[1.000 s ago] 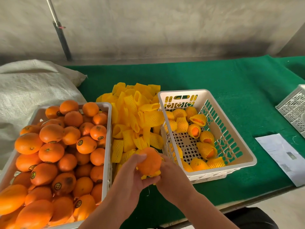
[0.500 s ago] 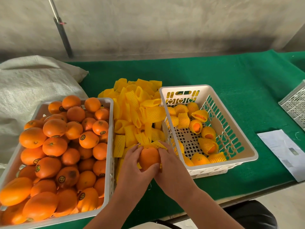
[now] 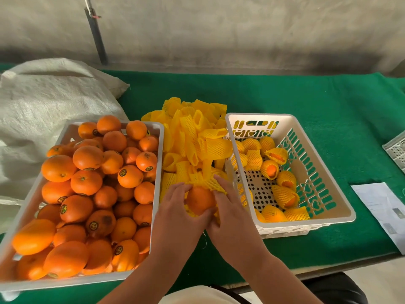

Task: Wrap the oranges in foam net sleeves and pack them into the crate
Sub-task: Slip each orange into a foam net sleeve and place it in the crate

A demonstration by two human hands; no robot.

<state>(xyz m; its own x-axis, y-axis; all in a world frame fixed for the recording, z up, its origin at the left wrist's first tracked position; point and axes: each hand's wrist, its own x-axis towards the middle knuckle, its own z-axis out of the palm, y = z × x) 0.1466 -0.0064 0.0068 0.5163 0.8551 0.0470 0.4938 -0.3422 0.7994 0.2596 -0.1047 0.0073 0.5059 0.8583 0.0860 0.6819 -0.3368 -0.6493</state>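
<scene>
1. Orange fruit, head view: one orange (image 3: pixel 200 202) is held between both hands, approx. centre-front, above the gap between the two crates and over the near end of the sleeve pile.
2. L hand (image 3: pixel 177 212) is curled round the orange's left side, thumb underneath; R hand (image 3: pixel 230 212) is clamped on its right side, fingers spread up along the fruit.
3. A yellow foam net sleeve (image 3: pixel 209 183) is bunched over the top of the held orange and pinched by fingertips of both hands; the lower part of the fruit is seen bare.
4. A pile of empty sleeves (image 3: pixel 192 137) is heaped on the green desk (image 3: pixel 306 97), between the crates.
5. Left crate (image 3: pixel 158 163), white, is filled w/ unwrapped oranges (image 3: pixel 87 183), several w/ round stickers.
6. Right crate (image 3: pixel 324 172), white w/ slotted walls, is partly filled: wrapped oranges (image 3: pixel 270 167) are laid along the far and right side and the near edge; dotted floor is exposed in the middle.
7. A white woven sack (image 3: pixel 43 102) is seen far left, a paper sheet (image 3: pixel 385 205) at the right desk edge, part of another crate (image 3: pixel 396 150) at the far right.
</scene>
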